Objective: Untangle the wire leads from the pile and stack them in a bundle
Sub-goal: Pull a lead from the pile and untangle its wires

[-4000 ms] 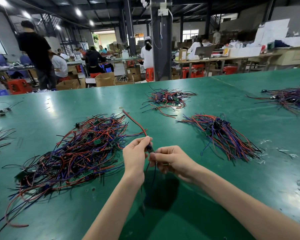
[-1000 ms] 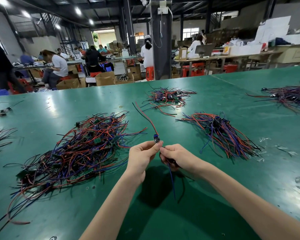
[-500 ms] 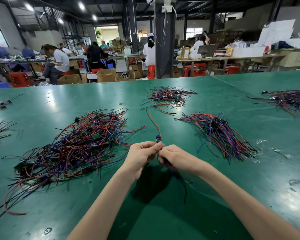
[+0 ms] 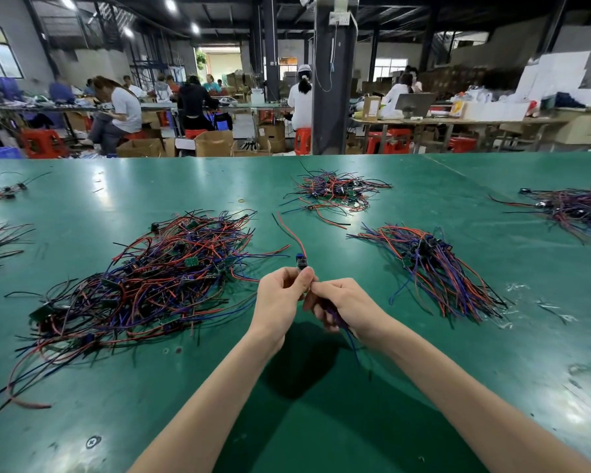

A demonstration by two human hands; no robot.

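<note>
My fingers [image 4: 305,278] are pinching a wire lead [image 4: 289,231]. The thumb and forefinger of my left hand [image 4: 279,300] are closing on its small blue module [image 4: 301,261], and its red and black wires are rising from the module toward the far side of the table [image 4: 321,421]. My right hand [image 4: 343,303] is touching the left at the fingertips. Its fingers are curling around the lead's blue and purple tails [image 4: 352,340], which are hanging out beneath my palm toward me. I am holding both hands just above the green tabletop, near the middle.

The tangled pile [image 4: 151,278] of red, blue and black leads is sprawling to the left of my hands, close by. The bundle [image 4: 440,268] is lying to the right, its wires running roughly one way and its modules at the far end. A smaller heap [image 4: 335,192] is sitting farther off, another [image 4: 574,206] is lying at the far right, and stray leads [image 4: 0,196] are trailing at the left edge. Other people are sitting at benches beyond the table.
</note>
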